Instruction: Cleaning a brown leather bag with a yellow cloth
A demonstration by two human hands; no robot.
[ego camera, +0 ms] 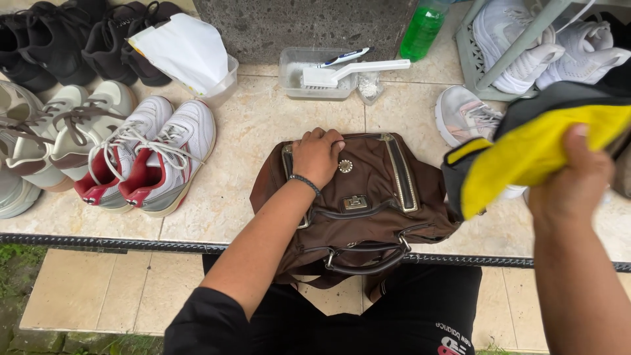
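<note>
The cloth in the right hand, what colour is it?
Yellow cloth with a dark grey edge, seen in the head view.

Beige marble-tiled counter (250, 125) ran wide under even daylight; rough grey stone wall (302, 26) stood behind; paler tiled floor (85, 289) and grass strip (16, 263) lay below.

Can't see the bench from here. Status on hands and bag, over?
Left hand pressed flat on brown bag. Right hand raised, gripping yellow-and-grey cloth. Bag lies on tiled ledge; white sneakers off to the side, apart.
</note>
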